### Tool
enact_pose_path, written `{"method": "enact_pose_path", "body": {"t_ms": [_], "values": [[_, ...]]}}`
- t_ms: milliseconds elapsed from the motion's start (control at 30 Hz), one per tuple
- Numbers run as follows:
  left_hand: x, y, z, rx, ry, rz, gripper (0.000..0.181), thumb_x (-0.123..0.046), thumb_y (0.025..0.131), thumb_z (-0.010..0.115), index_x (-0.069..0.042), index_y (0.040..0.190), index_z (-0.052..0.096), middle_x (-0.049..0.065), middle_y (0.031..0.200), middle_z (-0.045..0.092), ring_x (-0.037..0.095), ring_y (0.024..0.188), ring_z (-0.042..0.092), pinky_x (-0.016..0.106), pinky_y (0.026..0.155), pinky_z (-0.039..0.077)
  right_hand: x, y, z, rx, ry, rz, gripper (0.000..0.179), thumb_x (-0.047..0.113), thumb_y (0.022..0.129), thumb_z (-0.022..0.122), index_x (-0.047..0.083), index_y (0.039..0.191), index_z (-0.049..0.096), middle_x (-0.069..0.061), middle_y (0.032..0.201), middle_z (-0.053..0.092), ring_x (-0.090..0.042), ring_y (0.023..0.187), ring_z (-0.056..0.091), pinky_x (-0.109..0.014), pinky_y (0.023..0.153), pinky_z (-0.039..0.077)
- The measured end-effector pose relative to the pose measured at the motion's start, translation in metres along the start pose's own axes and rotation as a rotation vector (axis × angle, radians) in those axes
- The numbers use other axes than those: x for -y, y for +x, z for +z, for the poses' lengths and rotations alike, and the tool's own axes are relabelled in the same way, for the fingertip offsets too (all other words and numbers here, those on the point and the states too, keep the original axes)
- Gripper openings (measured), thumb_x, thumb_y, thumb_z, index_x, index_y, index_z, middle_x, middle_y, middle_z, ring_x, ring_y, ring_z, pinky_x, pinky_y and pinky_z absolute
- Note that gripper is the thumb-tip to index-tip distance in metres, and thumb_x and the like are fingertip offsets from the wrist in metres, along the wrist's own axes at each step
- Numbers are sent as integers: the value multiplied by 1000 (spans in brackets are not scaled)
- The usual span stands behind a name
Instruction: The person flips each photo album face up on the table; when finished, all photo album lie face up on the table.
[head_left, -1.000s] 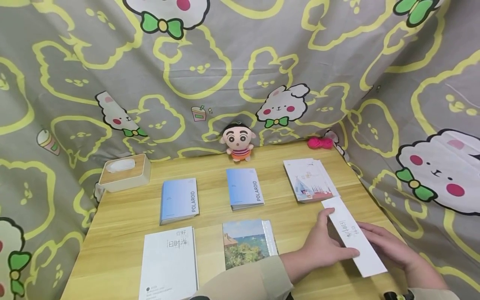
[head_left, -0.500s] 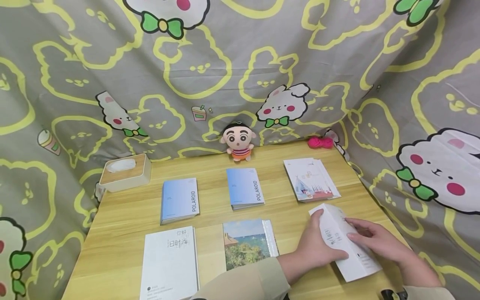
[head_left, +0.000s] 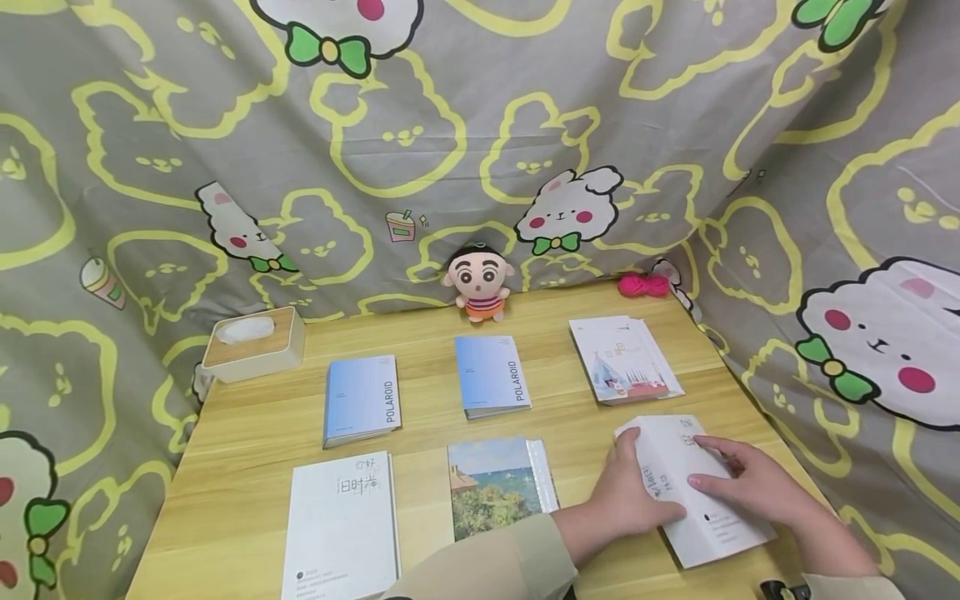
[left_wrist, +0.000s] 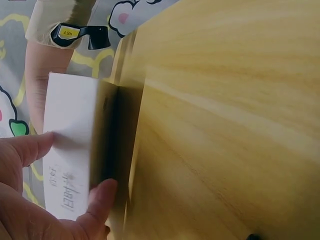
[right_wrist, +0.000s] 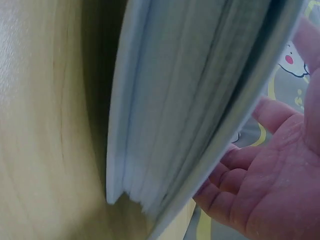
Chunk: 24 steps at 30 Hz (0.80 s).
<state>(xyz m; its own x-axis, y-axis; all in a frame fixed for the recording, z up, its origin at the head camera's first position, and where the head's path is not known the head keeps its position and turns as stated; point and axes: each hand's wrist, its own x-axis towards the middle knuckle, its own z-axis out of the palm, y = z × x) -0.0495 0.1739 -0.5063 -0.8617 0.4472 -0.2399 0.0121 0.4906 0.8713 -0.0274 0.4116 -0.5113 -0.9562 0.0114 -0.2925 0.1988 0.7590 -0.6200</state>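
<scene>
A thick white photo album (head_left: 723, 525) with grey lettering stands tilted at the front right, its spine (left_wrist: 70, 115) toward the left. My left hand (head_left: 626, 492) grips the spine side, forefinger near the far end and thumb near the close end. In the left wrist view the left hand's thumb and finger lie against the white spine. Over the cover lies my right hand (head_left: 753, 487), its fingers and thumb touching the surface. Seen from the right wrist, the album's page edges (right_wrist: 185, 105) show between the covers, and the right hand's fingers (right_wrist: 240, 175) extend along the outer cover.
Two blue POLAROID albums (head_left: 362, 400) (head_left: 491, 375) and an illustrated album (head_left: 626, 367) form the back row. In front lie another white album (head_left: 341, 533) and a landscape-picture album (head_left: 495, 487). A tissue box (head_left: 255, 354), a plush doll (head_left: 478, 283) and a pink bow (head_left: 643, 285) stand behind.
The white album has tipped over to the right, from spine up to front cover facing up more. My right hand has moved from its side onto the cover; the left stays at the spine.
</scene>
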Motion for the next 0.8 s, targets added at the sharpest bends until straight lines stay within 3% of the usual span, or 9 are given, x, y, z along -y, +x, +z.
{"method": "enact_pose_path", "body": {"t_ms": [233,433,567,700,800], "values": [[3,2,-2,10,9,-45,113,-26,70,97,-17,163,34,7,134,60,7,103,57,25,94,52,2,6,4,-60,-44,-70,84,41,88,88,-12,145,55,-44,141,52,-56,123,57,-62,92,54],[3,0,-2,18,24,-78,100,-34,75,94,-20,159,44,5,132,58,9,105,56,29,97,52,5,12,4,-45,-82,-42,91,43,83,91,-12,145,54,-45,142,50,-62,126,53,-69,94,51],[4,-3,-5,9,30,-61,95,-36,76,93,-21,157,46,3,134,57,9,109,56,29,100,51,5,12,5,-36,-93,-33,93,45,82,91,-11,146,53,-45,143,49,-64,128,50,-71,96,49],[6,-5,-18,-13,5,-8,94,-35,77,92,-20,157,45,1,137,55,8,109,57,29,99,50,3,9,3,-43,-140,-33,93,48,81,91,-10,144,55,-47,140,50,-65,126,50,-73,96,47],[4,-6,-38,-43,-22,-11,94,-36,79,92,-25,159,43,3,143,52,11,105,60,32,92,56,9,7,-5,-79,-218,-77,95,53,80,90,-9,143,57,-47,134,52,-65,122,51,-76,95,45]]}}
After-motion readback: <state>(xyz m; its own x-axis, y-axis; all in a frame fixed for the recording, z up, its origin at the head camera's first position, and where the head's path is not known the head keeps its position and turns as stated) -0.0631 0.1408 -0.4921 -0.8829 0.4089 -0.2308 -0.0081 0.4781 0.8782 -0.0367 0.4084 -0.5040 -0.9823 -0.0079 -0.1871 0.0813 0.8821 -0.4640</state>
